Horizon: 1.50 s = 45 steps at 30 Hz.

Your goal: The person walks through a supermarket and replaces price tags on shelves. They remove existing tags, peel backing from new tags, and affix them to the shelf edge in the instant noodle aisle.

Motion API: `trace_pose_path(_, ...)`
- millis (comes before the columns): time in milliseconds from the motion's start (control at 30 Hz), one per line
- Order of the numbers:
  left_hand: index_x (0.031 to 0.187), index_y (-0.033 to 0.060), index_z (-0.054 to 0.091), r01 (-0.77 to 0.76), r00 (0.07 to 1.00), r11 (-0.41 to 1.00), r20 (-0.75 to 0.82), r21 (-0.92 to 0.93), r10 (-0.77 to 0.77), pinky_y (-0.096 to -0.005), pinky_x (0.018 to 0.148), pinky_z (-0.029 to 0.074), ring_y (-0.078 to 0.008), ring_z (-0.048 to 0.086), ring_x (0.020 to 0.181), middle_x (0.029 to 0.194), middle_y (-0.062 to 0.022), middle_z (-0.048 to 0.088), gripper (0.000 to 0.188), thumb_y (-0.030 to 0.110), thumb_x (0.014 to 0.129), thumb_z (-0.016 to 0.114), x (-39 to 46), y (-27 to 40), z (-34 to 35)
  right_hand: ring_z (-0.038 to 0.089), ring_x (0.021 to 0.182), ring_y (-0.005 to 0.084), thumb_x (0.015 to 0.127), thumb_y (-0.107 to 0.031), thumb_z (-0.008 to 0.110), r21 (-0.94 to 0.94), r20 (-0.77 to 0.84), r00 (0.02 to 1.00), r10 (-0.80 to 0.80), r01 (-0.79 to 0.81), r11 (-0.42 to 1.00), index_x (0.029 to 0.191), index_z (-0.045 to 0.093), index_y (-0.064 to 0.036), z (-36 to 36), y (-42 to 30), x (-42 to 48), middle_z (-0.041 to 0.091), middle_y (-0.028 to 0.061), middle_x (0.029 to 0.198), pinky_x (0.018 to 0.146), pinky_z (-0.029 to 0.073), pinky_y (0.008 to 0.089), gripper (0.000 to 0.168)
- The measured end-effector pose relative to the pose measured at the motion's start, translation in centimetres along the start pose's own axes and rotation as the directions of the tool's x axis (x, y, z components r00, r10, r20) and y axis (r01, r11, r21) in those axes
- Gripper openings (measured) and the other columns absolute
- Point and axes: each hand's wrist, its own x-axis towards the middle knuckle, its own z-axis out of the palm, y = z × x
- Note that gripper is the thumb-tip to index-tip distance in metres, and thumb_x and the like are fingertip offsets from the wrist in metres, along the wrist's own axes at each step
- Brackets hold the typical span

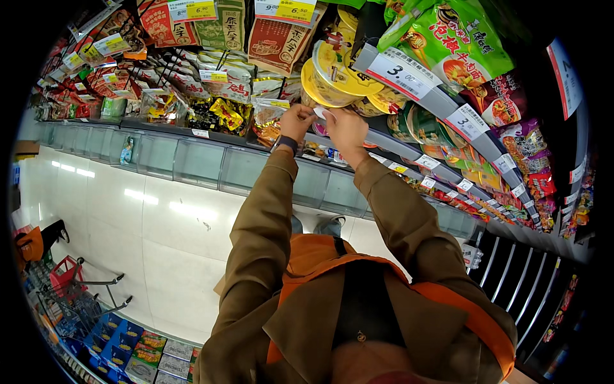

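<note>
A small white paper slip [319,112] is pinched between my two hands, right by the end of a grey shelf price rail [391,143]. My left hand [295,124], with a dark band on its wrist, grips the slip's left side with its fingertips. On the slip's right side lies the thumb of my right hand [346,132], whose other fingers are curled and partly hidden. Just beyond the hands stand yellow instant noodle cups [331,79]. Below and left of my left hand are packaged snacks [266,126] in a bin.
Clear plastic bins [196,161] line the shelf's front edge. Green noodle packets [455,43] sit above a rail with price tags [403,73]. Hanging snack bags [283,43] are at the back. Across the aisle are a shopping cart [91,288], stacked cartons [144,355] and a person in orange [31,247].
</note>
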Motion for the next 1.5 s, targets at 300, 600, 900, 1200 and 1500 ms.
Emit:
trace_pose_path(300, 0.088, 0.0037, 0.062, -0.008, 1.000, 0.996, -0.005, -0.087, 0.007, -0.0237, 0.057, 0.046, -0.0090, 0.057, 0.060, 0.067, -0.0031, 0.061, 0.019, 0.003, 0.071, 0.070, -0.7, 1.2, -0.1, 0.059, 0.062, 0.0341, 0.074, -0.038, 0.064, 0.044, 0.131, 0.906, 0.402, -0.410, 0.911, 0.073, 0.066, -0.009, 0.7, 0.3, -0.5, 0.061, 0.0136, 0.064, 0.054, 0.045, 0.0420, 0.029)
trace_pose_path(600, 0.088, 0.0036, 0.058, -0.030, 0.990, 0.999, -0.136, -0.045, 0.024, -0.0247, 0.058, 0.046, -0.0105, 0.056, 0.060, 0.067, -0.0027, 0.060, 0.018, 0.004, 0.073, 0.069, -0.5, 1.2, -1.0, 0.056, 0.060, 0.0369, 0.073, -0.036, 0.065, 0.135, 0.060, 0.908, 0.414, -0.418, 0.898, 0.064, 0.061, -0.007, 1.1, 0.6, -0.8, 0.058, 0.0154, 0.060, 0.050, 0.042, 0.0441, 0.030)
trace_pose_path(900, 0.083, 0.0021, 0.057, 0.129, 0.991, 0.975, -0.017, -0.182, -0.135, -0.0219, 0.057, 0.044, -0.0068, 0.053, 0.062, 0.071, -0.0006, 0.059, 0.011, 0.011, 0.082, 0.064, -3.9, 1.8, -2.2, 0.055, 0.049, 0.0279, 0.075, -0.027, 0.067, 0.402, -0.205, 0.831, 0.517, -0.410, 0.819, 0.063, 0.059, -0.002, 0.7, 4.8, -2.6, 0.056, 0.0142, 0.054, 0.046, 0.040, 0.0372, 0.029)
trace_pose_path(1200, 0.088, 0.0034, 0.058, 0.191, 0.979, 0.912, 0.138, -0.364, -0.149, -0.0203, 0.058, 0.043, -0.0062, 0.054, 0.065, 0.075, -0.0003, 0.061, 0.006, 0.009, 0.085, 0.059, -9.8, 3.1, 2.1, 0.056, 0.059, 0.0097, 0.080, -0.015, 0.068, 0.687, -0.272, 0.745, 0.609, -0.293, 0.665, 0.086, 0.066, 0.005, -3.1, 4.5, -6.3, 0.064, 0.0081, 0.071, 0.053, 0.046, 0.0251, 0.021)
trace_pose_path(1500, 0.098, 0.0036, 0.059, 0.262, 0.960, 0.848, 0.219, -0.462, -0.177, -0.0220, 0.065, 0.045, -0.0085, 0.057, 0.076, 0.089, -0.0033, 0.064, 0.014, 0.014, 0.088, 0.057, -14.5, 9.4, 1.3, 0.045, 0.055, 0.0045, 0.086, -0.015, 0.061, 0.707, -0.441, 0.694, 0.569, -0.123, 0.697, 0.085, 0.065, 0.001, -13.6, 5.0, -8.7, 0.055, 0.0004, 0.062, 0.052, 0.037, 0.0202, 0.017)
